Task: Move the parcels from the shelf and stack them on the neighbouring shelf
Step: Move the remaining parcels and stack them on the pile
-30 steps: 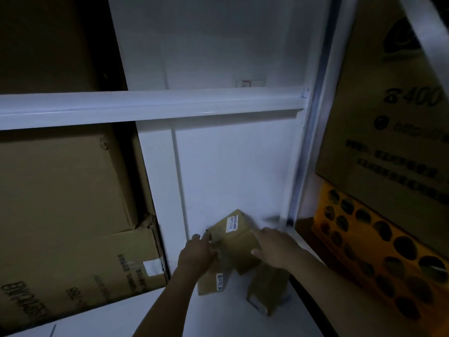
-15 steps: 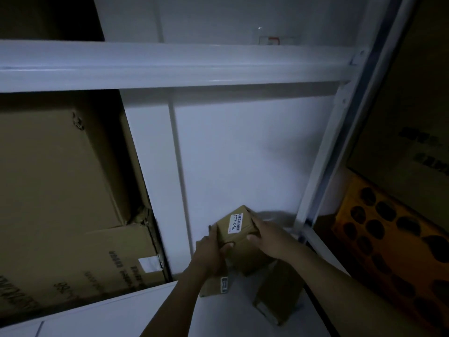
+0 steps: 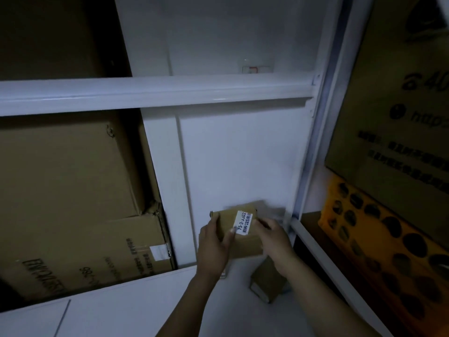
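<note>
Small brown cardboard parcel with a white printed label (image 3: pixel 239 231) held in both hands above the white shelf board (image 3: pixel 136 310), near its right rear corner.

Half a second ago the parcel stood corner-up. Now its top edge runs nearly level and the label faces the camera more squarely. The left hand (image 3: pixel 212 250) has its grip closed on the parcel's left end, thumb across the front just beside the label. The right hand (image 3: pixel 275 242), slightly blurred, clasps the right end with curled fingers. Below the right wrist a second brown cardboard parcel (image 3: pixel 266 282) lies on the shelf board. Large brown cardboard cartons (image 3: pixel 68 190) fill the bay to the left, and an orange panel with dark oval holes (image 3: pixel 379 242) stands beyond the white upright post (image 3: pixel 313 166).
</note>
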